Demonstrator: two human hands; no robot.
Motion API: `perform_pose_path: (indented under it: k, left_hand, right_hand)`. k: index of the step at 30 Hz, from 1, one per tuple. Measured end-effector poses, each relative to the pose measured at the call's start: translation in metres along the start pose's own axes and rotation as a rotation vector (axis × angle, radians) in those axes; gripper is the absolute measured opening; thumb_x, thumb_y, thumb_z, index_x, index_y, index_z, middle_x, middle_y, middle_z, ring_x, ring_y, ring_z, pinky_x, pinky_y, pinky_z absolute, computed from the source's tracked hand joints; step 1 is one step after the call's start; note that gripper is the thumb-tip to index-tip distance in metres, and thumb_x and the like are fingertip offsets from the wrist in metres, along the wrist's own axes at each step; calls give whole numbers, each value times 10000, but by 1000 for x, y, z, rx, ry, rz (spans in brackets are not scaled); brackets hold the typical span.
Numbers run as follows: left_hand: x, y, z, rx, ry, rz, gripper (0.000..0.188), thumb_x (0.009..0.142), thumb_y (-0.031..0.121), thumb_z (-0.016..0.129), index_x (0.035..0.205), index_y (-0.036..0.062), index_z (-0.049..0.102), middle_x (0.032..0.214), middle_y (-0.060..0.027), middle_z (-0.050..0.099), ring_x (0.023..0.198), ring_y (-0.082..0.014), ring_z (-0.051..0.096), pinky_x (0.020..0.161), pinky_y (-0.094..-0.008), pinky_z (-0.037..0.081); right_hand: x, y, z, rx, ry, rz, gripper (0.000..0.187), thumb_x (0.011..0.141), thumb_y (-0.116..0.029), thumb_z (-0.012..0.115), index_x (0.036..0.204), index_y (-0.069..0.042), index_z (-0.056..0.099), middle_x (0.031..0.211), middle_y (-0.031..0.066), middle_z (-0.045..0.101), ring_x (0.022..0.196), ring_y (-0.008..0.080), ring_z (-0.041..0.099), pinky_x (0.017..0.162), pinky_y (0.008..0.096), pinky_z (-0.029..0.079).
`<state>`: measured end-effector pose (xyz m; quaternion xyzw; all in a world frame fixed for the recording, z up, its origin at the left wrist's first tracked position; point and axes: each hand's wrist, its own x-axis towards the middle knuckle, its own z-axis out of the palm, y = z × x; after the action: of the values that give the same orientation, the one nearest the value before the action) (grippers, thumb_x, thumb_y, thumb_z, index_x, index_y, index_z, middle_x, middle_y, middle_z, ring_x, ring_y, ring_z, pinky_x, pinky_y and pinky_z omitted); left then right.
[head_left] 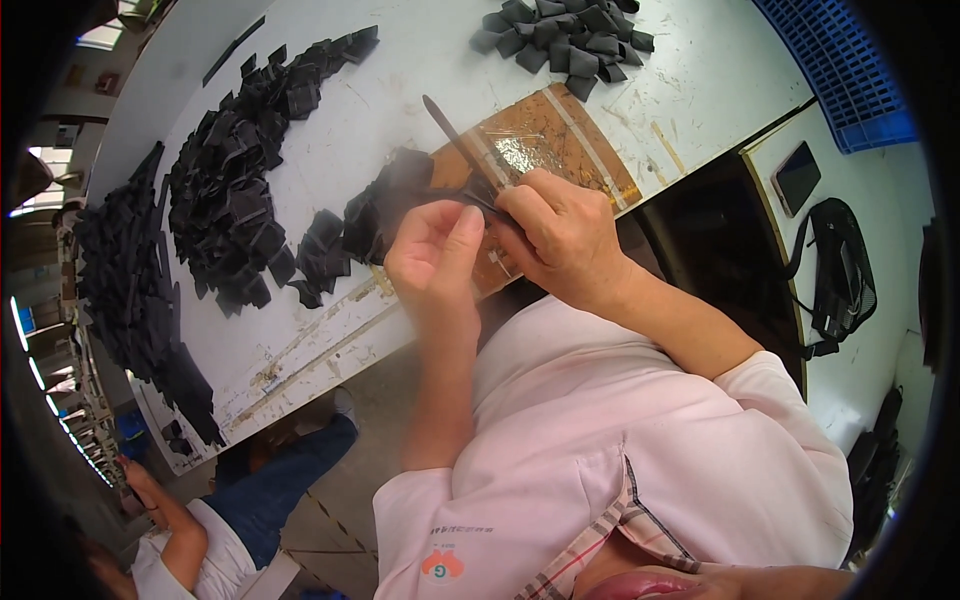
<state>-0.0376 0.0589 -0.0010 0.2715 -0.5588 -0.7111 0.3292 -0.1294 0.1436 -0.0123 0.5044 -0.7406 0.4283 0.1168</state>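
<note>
My right hand [565,235] is closed, its fingers curled round a long, thin dark tool [450,130] with a rounded end that sticks out toward the far left. What the tool is cannot be told. Close on its left, my left hand [435,258] is slightly blurred, with thumb and fingers bent together. A small black fabric piece [470,193] shows between the two hands, at the left fingertips. Both hands are over the near edge of a brown, tape-covered board [560,135]. Folded black pieces [372,215] lie heaped just left of my left hand.
Several heaps of black folded pieces [225,190] cover the left of the white table [400,70]. Another heap [565,35] lies at the back. On the right are a blue crate [845,75], a phone [796,178] and a black mesh bag [842,270]. A seated person [190,540] is at lower left.
</note>
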Motion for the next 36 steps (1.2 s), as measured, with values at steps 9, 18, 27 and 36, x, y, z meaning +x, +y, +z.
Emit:
perform_pose_path:
  k: [9,18,27,36]
  left_hand:
    - [1,0,-1,-18,4,-89,108,745,28,576,827,-42,584,760,-59,594,678,-95,545,653,-210,424]
    - [1,-3,-2,-26,-3,-129,82,779,24,541,822,-32,583,745,-47,582,634,-93,523,618,-208,424]
    - [0,-5,0,274,-83,80,49,807,5,557,829,-39,556,715,-27,589,619,-48,537,592,-161,434]
    - [15,-14,3,-126,77,-59,79,782,-39,535,857,-23,551,654,-42,561,410,-33,391,384,-171,311]
  right_hand:
    - [-1,3,3,-174,8,-202,156,592,-84,592,649,-76,447,623,31,405,548,146,480,436,259,403]
    - [-5,3,3,-182,-4,-228,148,601,-76,594,643,-75,452,625,29,409,549,149,482,447,268,409]
    - [7,8,-11,452,-187,124,218,719,-84,650,906,-24,556,730,61,524,576,192,529,495,269,429]
    - [7,18,13,-18,-9,58,77,709,-56,591,762,-28,544,648,52,486,543,197,521,459,308,418]
